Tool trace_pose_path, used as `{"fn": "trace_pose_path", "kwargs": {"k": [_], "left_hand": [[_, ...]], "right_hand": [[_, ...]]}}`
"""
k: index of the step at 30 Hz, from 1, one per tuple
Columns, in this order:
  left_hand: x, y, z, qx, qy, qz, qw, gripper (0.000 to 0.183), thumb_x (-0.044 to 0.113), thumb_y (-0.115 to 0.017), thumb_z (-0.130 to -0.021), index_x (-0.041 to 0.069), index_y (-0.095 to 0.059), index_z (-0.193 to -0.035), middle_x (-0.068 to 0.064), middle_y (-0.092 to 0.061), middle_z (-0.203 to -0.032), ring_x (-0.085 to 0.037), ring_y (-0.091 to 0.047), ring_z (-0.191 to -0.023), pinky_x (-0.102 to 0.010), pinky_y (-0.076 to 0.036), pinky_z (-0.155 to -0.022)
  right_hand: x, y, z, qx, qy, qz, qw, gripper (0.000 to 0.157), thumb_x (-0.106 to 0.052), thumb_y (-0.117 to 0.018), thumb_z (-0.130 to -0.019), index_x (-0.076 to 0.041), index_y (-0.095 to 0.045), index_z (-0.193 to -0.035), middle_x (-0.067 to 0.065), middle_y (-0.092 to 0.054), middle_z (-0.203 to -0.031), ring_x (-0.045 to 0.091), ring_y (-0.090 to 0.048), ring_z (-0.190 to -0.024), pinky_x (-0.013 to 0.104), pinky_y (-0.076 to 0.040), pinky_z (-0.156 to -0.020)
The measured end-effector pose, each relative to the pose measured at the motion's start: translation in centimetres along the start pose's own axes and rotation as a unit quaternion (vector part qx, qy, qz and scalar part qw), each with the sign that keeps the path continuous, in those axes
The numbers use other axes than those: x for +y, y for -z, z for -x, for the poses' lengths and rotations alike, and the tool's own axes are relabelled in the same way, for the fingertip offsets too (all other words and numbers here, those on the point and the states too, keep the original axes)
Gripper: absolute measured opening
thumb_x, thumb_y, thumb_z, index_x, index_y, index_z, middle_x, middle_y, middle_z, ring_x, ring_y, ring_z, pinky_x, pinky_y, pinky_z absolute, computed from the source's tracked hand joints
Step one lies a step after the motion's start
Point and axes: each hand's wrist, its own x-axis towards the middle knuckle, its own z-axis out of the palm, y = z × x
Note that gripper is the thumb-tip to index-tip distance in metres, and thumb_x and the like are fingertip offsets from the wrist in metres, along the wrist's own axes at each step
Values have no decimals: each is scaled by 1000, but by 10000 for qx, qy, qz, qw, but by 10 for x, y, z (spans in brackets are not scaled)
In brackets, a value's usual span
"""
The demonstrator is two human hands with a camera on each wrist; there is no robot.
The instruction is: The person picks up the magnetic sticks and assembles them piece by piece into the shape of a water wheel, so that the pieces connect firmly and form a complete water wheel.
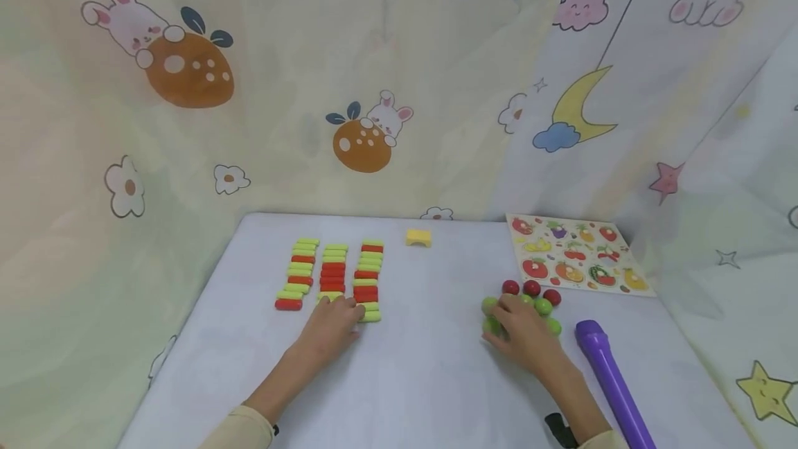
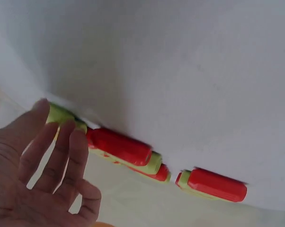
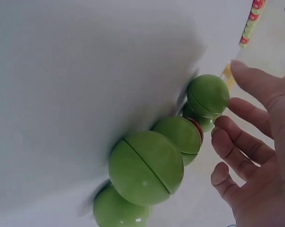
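My left hand (image 1: 332, 326) is at the near end of three columns of small red and lime-green rounded bars. Its fingers cover part of the middle column (image 1: 333, 267) and reach the right column (image 1: 368, 276). In the left wrist view, the thumb and loosely bent fingers are by a green bar (image 2: 59, 114); contact is unclear. My right hand (image 1: 526, 335) is over a cluster of green balls (image 1: 544, 306). From the right wrist, its spread fingers appear beside a green ball (image 3: 208, 96), not curled round it. Red balls (image 1: 531, 288) lie just behind.
A fruit-picture board (image 1: 576, 255) lies at the back right. The purple rod (image 1: 614, 383) rests right of my right forearm. Near the back edge sits a yellow arch block (image 1: 418, 238). The left column of bars (image 1: 300, 270) stands farthest left on the white table (image 1: 430, 366).
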Motion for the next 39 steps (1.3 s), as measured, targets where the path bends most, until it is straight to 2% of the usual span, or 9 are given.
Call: {"fn": "trace_pose_path", "kwargs": {"k": [7, 13, 17, 21, 24, 28, 33, 39], "left_hand": [[6, -8, -2, 421, 66, -572, 9975, 50, 24, -100, -77, 10, -74, -117, -9, -77, -107, -28, -74, -101, -43, -59, -86], [7, -16, -12, 510, 73, -885, 9947, 51, 26, -101, -74, 9, -77, -116, -10, -76, -106, -27, -74, -98, -37, -55, -78], [9, -18, -9, 545, 9, -916, 9943, 50, 23, -100, -76, 8, -78, -118, -11, -75, -110, -27, -72, -103, -40, -59, -82], [15, -19, -8, 511, -91, -683, 9963, 46, 20, -99, -79, 9, -78, -118, -9, -78, -113, -28, -73, -107, -44, -62, -89], [22, -21, -9, 461, -133, -349, 9982, 42, 20, -98, -80, 9, -78, -116, -8, -80, -112, -27, -75, -105, -43, -62, -89], [34, -21, -13, 501, -135, 35, 9986, 38, 21, -97, -82, 11, -80, -114, -6, -80, -108, -25, -75, -102, -40, -61, -85], [46, -23, -15, 529, -194, 214, 9982, 30, 21, -96, -82, 12, -85, -109, -3, -80, -100, -22, -74, -95, -34, -54, -76], [56, -26, -16, 493, -127, 214, 9985, 28, 23, -94, -86, 13, -85, -111, -2, -80, -100, -21, -74, -95, -31, -52, -76]], "right_hand": [[-5, -1, 6, -30, 22, 49, 10000, 43, -15, -96, -80, -6, -78, -118, 3, -64, -107, 21, -62, -99, 45, -60, -93], [-13, -4, 4, -116, 24, -23, 9999, 37, -7, -95, -81, -5, -78, -113, 7, -68, -113, 24, -67, -105, 44, -61, -95], [-24, -10, 2, -212, 36, -112, 9997, 34, -7, -93, -83, -5, -78, -113, 7, -69, -114, 24, -66, -107, 43, -61, -97], [-35, -13, -2, -360, -60, -363, 9987, 33, -9, -93, -85, -7, -78, -114, 3, -68, -110, 19, -66, -103, 39, -62, -95], [-43, -16, -4, -463, -141, -680, 9965, 33, -9, -91, -87, -9, -78, -117, 0, -69, -111, 17, -68, -103, 38, -62, -94], [-53, -22, -10, -340, 29, -1225, 9919, 33, -5, -88, -89, -8, -76, -120, 0, -71, -113, 18, -69, -105, 38, -62, -95], [-65, -33, -15, -265, 225, -1720, 9845, 32, -2, -86, -90, -6, -75, -120, 0, -72, -111, 15, -69, -99, 35, -62, -92], [-73, -41, -18, -294, 166, -1940, 9804, 31, -3, -85, -90, -8, -75, -118, -3, -74, -108, 11, -68, -94, 32, -62, -87]]}}
